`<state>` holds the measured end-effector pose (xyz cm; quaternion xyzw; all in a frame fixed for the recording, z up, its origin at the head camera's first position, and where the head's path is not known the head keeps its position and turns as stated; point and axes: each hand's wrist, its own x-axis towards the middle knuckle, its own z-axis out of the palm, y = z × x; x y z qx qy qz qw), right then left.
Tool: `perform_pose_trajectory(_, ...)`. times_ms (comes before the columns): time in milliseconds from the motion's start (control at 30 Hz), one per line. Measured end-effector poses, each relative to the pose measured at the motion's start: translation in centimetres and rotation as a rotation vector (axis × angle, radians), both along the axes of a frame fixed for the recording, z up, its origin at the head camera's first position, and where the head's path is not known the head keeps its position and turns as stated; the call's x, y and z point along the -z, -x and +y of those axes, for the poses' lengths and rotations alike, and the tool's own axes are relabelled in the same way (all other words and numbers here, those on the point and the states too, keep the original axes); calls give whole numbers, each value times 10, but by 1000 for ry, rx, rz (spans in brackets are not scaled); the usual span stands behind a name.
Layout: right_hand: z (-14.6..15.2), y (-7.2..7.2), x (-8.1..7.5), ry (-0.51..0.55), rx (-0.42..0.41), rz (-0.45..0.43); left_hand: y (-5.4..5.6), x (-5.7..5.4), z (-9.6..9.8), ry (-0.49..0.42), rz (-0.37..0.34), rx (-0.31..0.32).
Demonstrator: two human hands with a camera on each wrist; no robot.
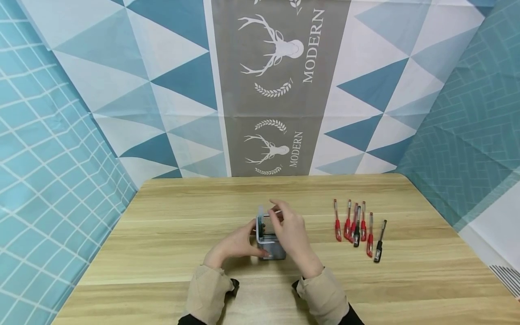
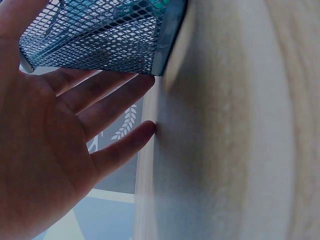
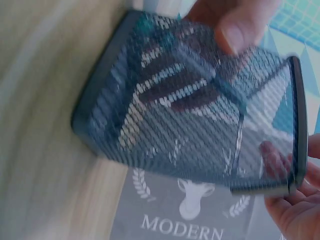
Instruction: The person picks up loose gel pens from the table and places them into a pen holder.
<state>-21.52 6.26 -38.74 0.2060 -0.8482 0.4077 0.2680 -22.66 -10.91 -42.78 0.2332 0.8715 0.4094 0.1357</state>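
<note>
A dark metal mesh pen holder (image 1: pixel 273 250) stands upright on the table before me. My left hand (image 1: pixel 237 243) holds it from the left, thumb across the near side. In the left wrist view, the fingers (image 2: pixel 107 107) of that hand stretch behind the mesh. A pen (image 3: pixel 200 62) with a teal end shows through the mesh in the right wrist view, leaning inside the holder. My right hand (image 1: pixel 290 228) is over the holder's right side, its thumb and fingers loosely bent at the rim. In the right wrist view its fingers (image 3: pixel 295 210) are beside the rim.
Several red pens (image 1: pixel 337 230) and two black pens (image 1: pixel 378 250) lie on the wooden table (image 1: pixel 183 212), right of the holder. Patterned cloth (image 1: pixel 170 90) hangs behind the table's far edge, with tiled-pattern sheets (image 1: pixel 40 158) at the sides.
</note>
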Motion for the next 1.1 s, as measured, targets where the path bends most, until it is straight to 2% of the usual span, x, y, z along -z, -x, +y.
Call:
perform_pose_trajectory(167,13,5,-6,65,76,39,1,1,0,-11,1,2)
perform_pose_trajectory(467,34,13,-9,96,179,54,2,2,0,-9,20,0)
perform_pose_trajectory(667,47,15,-12,88,230,24,2,2,1,12,24,-6)
perform_pose_trajectory(933,61,17,-14,46,275,-26,2,3,1,9,13,-8)
perform_pose_trajectory(1100,68,20,-10,-73,323,-60,1,2,1,-6,16,-9)
